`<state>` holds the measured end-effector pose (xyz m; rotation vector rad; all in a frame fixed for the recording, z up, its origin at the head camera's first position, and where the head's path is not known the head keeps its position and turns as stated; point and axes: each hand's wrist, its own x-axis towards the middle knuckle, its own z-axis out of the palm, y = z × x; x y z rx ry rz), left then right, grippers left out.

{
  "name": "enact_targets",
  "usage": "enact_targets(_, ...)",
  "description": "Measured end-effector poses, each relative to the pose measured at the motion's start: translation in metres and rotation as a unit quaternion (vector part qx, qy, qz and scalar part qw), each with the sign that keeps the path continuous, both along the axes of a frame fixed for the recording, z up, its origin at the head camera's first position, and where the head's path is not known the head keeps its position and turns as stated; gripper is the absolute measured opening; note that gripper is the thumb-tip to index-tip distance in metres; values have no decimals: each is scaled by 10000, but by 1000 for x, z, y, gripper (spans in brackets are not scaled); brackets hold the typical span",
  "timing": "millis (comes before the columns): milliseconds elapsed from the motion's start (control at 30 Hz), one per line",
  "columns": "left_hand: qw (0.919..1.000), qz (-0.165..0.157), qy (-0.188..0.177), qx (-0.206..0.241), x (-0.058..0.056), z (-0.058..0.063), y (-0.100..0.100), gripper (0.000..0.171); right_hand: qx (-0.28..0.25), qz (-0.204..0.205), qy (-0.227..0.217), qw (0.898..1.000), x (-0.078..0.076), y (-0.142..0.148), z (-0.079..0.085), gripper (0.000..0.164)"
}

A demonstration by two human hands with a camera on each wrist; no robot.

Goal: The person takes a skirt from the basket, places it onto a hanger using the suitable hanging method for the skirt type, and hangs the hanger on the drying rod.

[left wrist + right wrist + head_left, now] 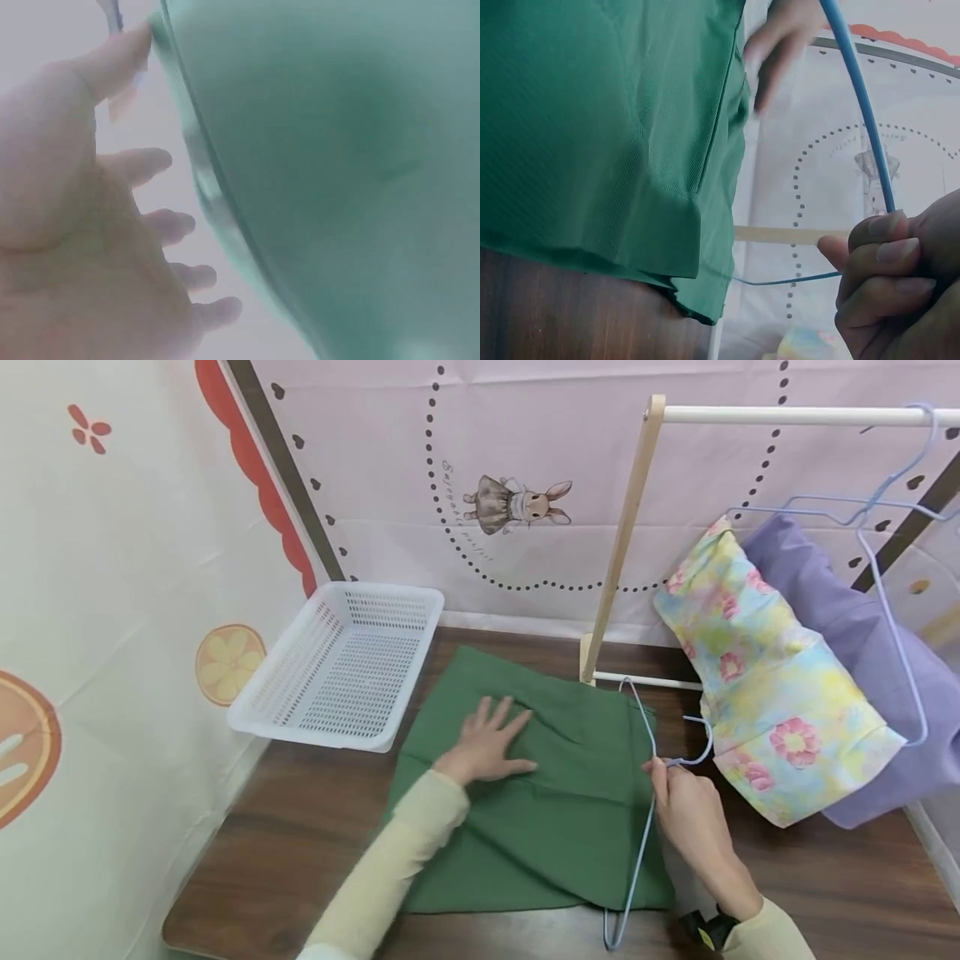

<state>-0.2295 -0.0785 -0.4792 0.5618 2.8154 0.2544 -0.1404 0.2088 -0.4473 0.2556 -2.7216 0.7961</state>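
A green cloth (pixel 570 852) lies spread on the brown table. My left hand (pixel 487 743) rests on it palm down, fingers spread. In the left wrist view its thumb (pixel 120 64) reaches the cloth's edge. My right hand (pixel 690 810) grips a blue wire clothes hanger (pixel 644 843) at the neck, just below the hook. The hanger lies sideways at the cloth's right side, its hook pointing right. Its two sloping arms pass over the cloth, while the long bar between its ends is hidden by the fabric. In the right wrist view, curled fingers hold the blue wire (pixel 865 105).
A white plastic basket (pixel 300 731) stands at the back left. At the back right is a rack with a wooden post (pixel 624 539) and white rail (pixel 787 416). Hangers there carry a floral cloth (pixel 757 668) and a purple cloth (pixel 855 610). Printed sheets form the walls.
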Motion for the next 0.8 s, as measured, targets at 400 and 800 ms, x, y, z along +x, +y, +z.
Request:
enact_targets(400, 9967, 754, -242, -180, 43, -23, -68, 91, 0, 259, 18, 9997, 3, -16, -3, 38)
enact_targets(800, 9955, 876, -241, -285, 51, -17, -60, 91, -1, 638, 307, 9975, -5, -33, 0, 33)
